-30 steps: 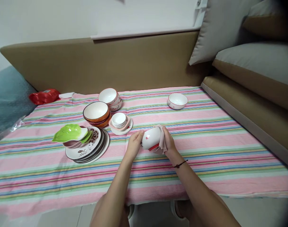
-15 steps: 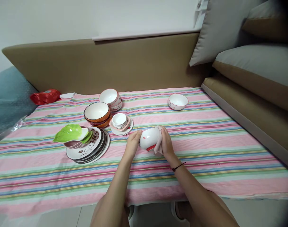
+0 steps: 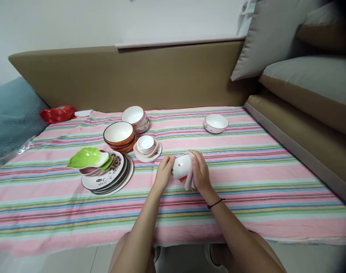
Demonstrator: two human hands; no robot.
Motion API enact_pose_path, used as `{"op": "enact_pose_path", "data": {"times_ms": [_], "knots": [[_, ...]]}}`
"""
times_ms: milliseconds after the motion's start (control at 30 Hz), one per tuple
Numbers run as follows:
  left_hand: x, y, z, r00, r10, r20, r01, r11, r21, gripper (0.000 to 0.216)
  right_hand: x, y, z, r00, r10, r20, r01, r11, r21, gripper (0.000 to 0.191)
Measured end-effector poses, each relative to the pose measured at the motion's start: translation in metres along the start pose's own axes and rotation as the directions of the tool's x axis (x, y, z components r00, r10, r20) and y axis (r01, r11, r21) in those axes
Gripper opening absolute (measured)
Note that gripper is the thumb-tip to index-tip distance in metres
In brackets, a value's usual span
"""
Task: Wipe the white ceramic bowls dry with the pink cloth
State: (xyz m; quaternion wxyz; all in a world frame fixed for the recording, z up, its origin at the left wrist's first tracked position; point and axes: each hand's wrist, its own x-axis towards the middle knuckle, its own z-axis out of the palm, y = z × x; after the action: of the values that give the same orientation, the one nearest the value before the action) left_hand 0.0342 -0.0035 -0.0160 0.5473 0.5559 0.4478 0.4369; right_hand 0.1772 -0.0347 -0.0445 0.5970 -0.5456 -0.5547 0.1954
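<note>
Between my hands is a white bowl (image 3: 181, 167) with small red marks, tilted on its side above the striped cloth. My left hand (image 3: 165, 170) is closed on the bowl's left edge. On the other side, my right hand (image 3: 200, 170) presses a pale pinkish cloth (image 3: 189, 181) against the bowl, fingers closed around both. A bit of red shows under the bowl beside the cloth. To the left of my hands, a stack of small white dishes (image 3: 145, 143) sits on a pink dish and a plate.
Further left stand a plate stack (image 3: 89, 182) topped by a green leaf-shaped dish (image 3: 86, 158), orange-brown bowls (image 3: 118, 134) and white bowls (image 3: 133, 115). Another white bowl (image 3: 216, 123) stands at the back right. Cushions (image 3: 306, 79) border the right; a red shiny bundle (image 3: 59, 113) lies far left.
My hands and the bowl have shifted slightly within the view, and the bowl has turned a little. The right hand's grip on the cloth has moved slightly. The dishes remain in place.
</note>
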Motion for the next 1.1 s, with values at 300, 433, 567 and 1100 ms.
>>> {"op": "enact_pose_path", "data": {"times_ms": [300,433,567,1100], "knots": [[-0.008,-0.004,-0.003,0.981,-0.016,-0.191,0.002,0.997,-0.073,0.026,0.003,0.007,0.008,0.899,0.438,0.031,-0.417,0.83,0.369,0.036],[-0.018,0.005,-0.006,0.935,-0.084,-0.344,0.049,0.993,-0.11,0.017,-0.005,-0.004,0.015,0.914,0.4,0.068,-0.394,0.837,0.379,0.034],[-0.028,0.02,-0.004,0.949,-0.033,-0.313,0.05,0.998,0.048,0.021,-0.022,-0.018,0.021,0.963,0.263,0.063,-0.269,0.91,0.317,0.033],[-0.03,0.016,-0.019,0.986,0.057,-0.159,-0.076,0.99,-0.116,0.025,-0.028,-0.015,0.025,0.953,0.303,-0.023,-0.277,0.896,0.346,0.033]]}}
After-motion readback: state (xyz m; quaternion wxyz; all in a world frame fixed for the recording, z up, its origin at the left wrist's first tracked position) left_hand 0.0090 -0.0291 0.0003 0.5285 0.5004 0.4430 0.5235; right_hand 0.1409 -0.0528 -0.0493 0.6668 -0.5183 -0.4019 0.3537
